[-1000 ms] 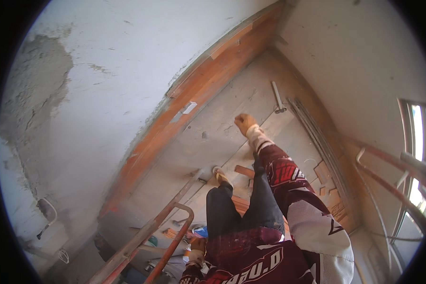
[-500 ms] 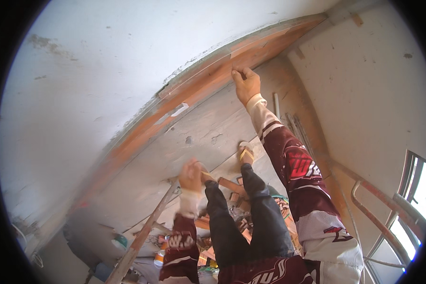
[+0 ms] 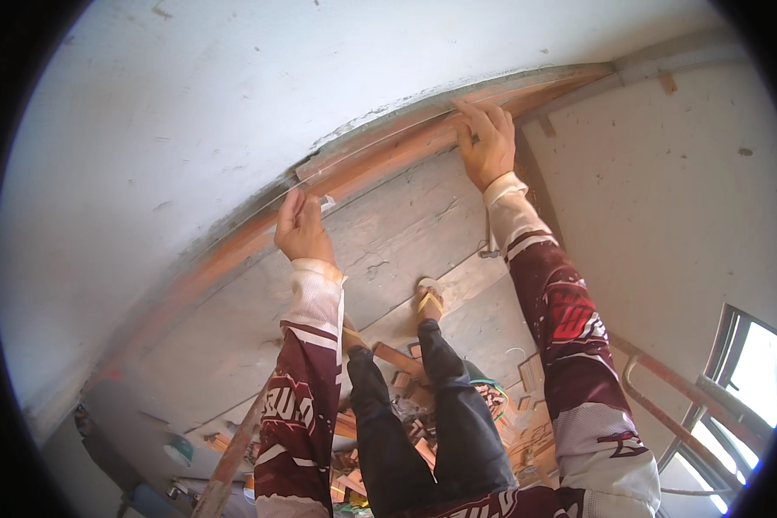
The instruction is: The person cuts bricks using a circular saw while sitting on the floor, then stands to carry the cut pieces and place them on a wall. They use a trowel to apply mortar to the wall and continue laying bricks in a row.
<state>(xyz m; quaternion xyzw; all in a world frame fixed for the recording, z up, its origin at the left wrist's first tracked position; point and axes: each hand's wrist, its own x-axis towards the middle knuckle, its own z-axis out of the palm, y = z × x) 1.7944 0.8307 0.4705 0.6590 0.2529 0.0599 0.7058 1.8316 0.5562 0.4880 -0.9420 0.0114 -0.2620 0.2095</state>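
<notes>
A thin pale string [image 3: 380, 147] runs along an orange-brown strip of tile or brick [image 3: 388, 157] at the foot of the white wall. My left hand [image 3: 304, 228] is raised to it, with thumb and fingers pinched together where the string passes. Further right along the same strip is my right hand [image 3: 489, 148]. Its fingers are bent and the thumb stands apart from the forefinger, whose tip reaches the string. I see nothing held in that hand.
I stand on grey boards [image 3: 406, 229] in yellow-strapped sandals [image 3: 429, 298]. Below lie many broken orange tile pieces [image 3: 401, 380]. Rusty metal rails [image 3: 665, 371] rise at the right by a window [image 3: 755, 354], and a pole [image 3: 233, 457] slants up at the left.
My left hand has risen from beside my legs to the string and pinched closed. My right hand has shifted right, its fingers spreading. The view has tilted a little.
</notes>
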